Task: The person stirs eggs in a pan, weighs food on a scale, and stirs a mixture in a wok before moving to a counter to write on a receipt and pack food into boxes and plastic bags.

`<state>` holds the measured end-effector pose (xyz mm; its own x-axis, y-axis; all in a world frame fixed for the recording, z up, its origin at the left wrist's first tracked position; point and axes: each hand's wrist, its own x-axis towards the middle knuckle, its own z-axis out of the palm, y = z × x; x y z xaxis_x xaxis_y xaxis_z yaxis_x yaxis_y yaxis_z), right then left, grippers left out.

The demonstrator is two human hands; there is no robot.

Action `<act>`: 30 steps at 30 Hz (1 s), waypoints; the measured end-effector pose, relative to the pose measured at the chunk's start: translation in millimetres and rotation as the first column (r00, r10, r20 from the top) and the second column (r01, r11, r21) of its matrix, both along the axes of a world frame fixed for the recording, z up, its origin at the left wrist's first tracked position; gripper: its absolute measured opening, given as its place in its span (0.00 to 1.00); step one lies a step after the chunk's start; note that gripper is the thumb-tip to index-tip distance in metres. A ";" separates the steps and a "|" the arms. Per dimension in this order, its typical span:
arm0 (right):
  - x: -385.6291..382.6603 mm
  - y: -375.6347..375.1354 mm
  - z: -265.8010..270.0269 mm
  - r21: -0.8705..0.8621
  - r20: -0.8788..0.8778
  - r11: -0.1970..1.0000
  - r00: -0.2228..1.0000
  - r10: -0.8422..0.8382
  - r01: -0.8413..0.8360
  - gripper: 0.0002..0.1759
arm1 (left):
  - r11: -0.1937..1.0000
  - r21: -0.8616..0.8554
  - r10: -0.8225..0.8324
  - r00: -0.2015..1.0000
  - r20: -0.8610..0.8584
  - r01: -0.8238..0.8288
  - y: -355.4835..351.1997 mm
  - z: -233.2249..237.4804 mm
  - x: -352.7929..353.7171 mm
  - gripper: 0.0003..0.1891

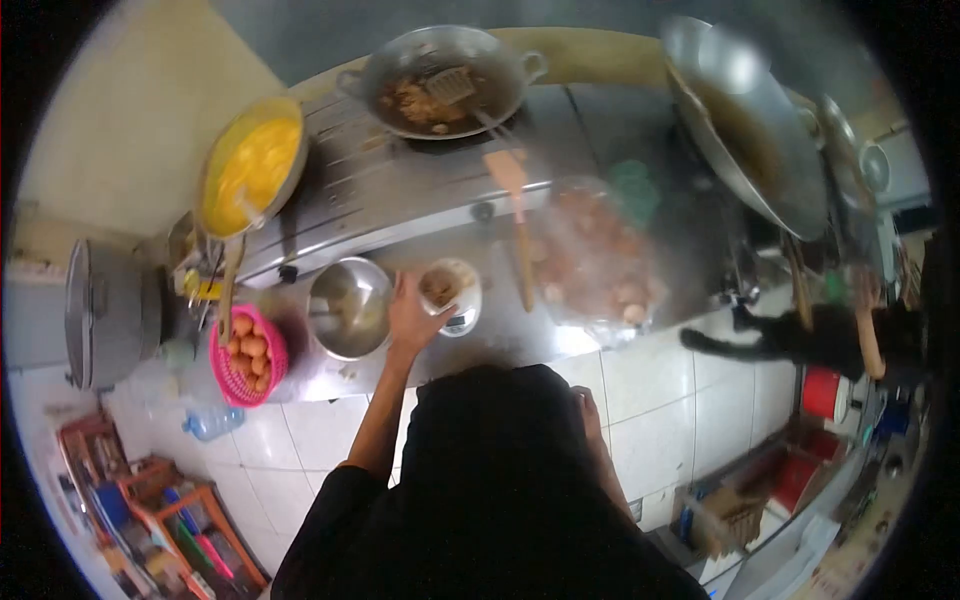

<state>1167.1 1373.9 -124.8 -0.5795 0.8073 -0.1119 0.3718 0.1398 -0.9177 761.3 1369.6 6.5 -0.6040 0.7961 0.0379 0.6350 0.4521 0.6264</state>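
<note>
My left hand [411, 318] reaches over the counter, its thumb and fingers around the near left side of a small bowl of brown food [439, 286]. The bowl sits on a white kitchen scale [464, 318] whose small display faces me. Just left of that hand is a steel mixing bowl [350, 340] with a little pale residue inside. My right hand [588, 408] hangs low beside my dark clothing, off the counter; its fingers are mostly hidden and I see nothing in it.
A pink basket [277, 372] holds brown eggs. Behind stand a wok with a skimmer [452, 86] and a yellow-filled pan [297, 160]. An orange spatula [507, 172] lies near a steaming bag of reddish food [600, 260]. A large wok [735, 160] is right; another person's arm [868, 335] shows.
</note>
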 end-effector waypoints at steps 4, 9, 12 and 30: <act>13.2 16.4 -13.1 -0.247 0.033 0.965 0.996 -0.086 0.091 0.14 | 0.996 0.085 -0.010 0.989 0.149 -0.002 4.3 10.7 -3.2 0.41; -79.0 85.1 109.6 0.072 0.235 0.994 0.970 0.067 -0.087 0.14 | 0.986 -0.019 -0.162 0.982 0.100 0.165 9.1 -3.6 -6.4 0.45; -154.1 111.0 144.5 0.077 -0.006 0.974 0.976 0.216 -0.215 0.17 | 0.979 0.027 -0.201 0.978 0.055 0.200 9.3 -13.0 -6.4 0.46; -310.1 173.8 85.7 0.327 0.754 0.746 0.636 0.164 -0.580 0.36 | 0.975 0.191 -0.157 0.957 0.243 0.111 -103.9 14.3 45.4 0.27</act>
<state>857.0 1547.7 -39.0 -0.7794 0.5799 -0.2372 0.6231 0.7572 -0.1962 806.7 1265.7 20.8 -0.4996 0.8653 0.0413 0.4910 0.2436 0.8364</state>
